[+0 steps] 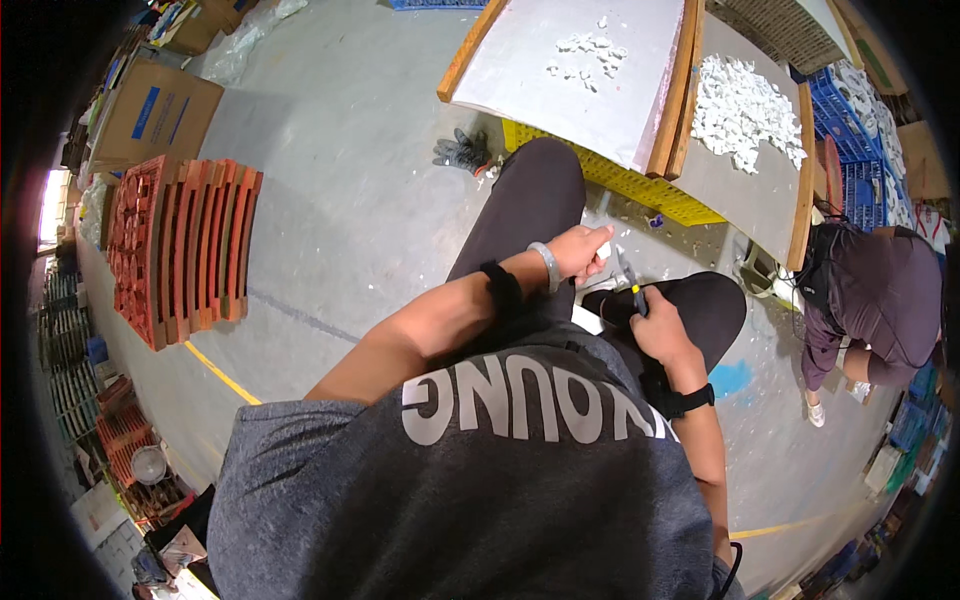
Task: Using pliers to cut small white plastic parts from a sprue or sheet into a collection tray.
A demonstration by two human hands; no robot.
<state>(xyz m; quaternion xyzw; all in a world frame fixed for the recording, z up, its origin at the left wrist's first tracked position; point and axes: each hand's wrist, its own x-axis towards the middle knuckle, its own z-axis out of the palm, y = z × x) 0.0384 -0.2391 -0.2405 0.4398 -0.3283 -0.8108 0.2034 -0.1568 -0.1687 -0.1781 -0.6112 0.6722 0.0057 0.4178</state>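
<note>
My left hand (578, 252) is closed over my lap, its fingers pinching a small white plastic piece (603, 250). Close by on the right, my right hand (661, 326) grips a pair of cutting pliers (633, 280) with black and yellow handles. The jaws point up toward the left hand and stand a little apart from the white piece. Whether the jaws are spread I cannot make out.
Ahead, a white-topped table (520, 60) with wooden edging bears scattered white pieces; a heap of white pieces (745, 112) covers the board beside it. A grey glove (463, 152) lies on the floor. Red pallets (185, 250) stand left. Another person (875, 300) is at the right.
</note>
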